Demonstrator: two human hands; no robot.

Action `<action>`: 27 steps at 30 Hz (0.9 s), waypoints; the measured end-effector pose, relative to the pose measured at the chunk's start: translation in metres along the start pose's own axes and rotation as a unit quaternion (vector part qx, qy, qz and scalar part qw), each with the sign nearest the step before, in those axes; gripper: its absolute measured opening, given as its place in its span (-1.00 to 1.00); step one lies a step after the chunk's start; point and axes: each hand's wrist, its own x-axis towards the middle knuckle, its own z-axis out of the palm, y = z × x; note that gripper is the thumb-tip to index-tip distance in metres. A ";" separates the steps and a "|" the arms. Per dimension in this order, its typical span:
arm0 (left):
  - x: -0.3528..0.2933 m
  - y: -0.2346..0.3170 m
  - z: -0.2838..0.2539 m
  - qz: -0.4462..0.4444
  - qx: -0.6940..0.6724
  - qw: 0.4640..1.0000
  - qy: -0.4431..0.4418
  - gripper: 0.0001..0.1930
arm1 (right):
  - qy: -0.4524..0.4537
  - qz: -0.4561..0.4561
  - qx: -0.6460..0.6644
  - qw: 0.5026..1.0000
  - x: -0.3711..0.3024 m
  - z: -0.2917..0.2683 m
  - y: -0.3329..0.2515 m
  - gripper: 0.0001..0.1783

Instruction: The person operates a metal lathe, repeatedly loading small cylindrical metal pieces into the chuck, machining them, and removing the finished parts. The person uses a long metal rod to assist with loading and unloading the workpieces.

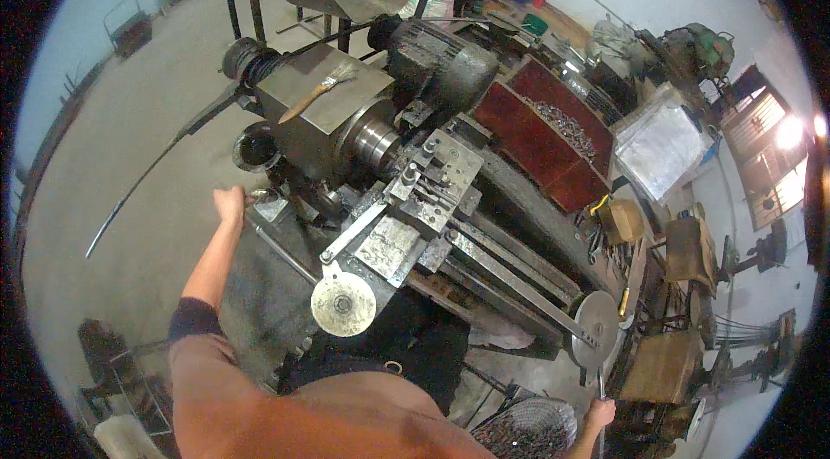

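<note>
Right hand (599,415) wrapped around a lever (603,385) at the lathe (438,175)

A slipping grip could, I judge, let the wheel (596,329) just beyond those fingers (607,410) swing unchecked; the lever's long axis runs from wheel back through them. The left hand (230,202) is curled, whether around anything I cannot tell.

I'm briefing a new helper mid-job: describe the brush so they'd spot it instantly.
Find the large metal machine, then the boxy housing at its upper left. The brush lies on that housing's flat top, set apart from the grey metal by its brown wooden handle and pale bristles.
</note>
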 end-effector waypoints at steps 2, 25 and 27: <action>-0.023 0.031 0.027 0.018 0.047 0.998 -0.037 -0.91 | 0.021 -0.012 0.009 1.000 -0.019 -0.012 -0.018 -0.60; -0.033 0.046 0.044 0.033 0.066 0.995 -0.065 -0.90 | 0.005 -0.078 -0.025 0.997 0.027 -0.014 -0.002 -0.72; -0.021 0.037 0.057 0.073 0.059 0.992 -0.088 -0.90 | 0.117 -0.061 -0.170 0.977 0.051 0.008 0.009 -0.84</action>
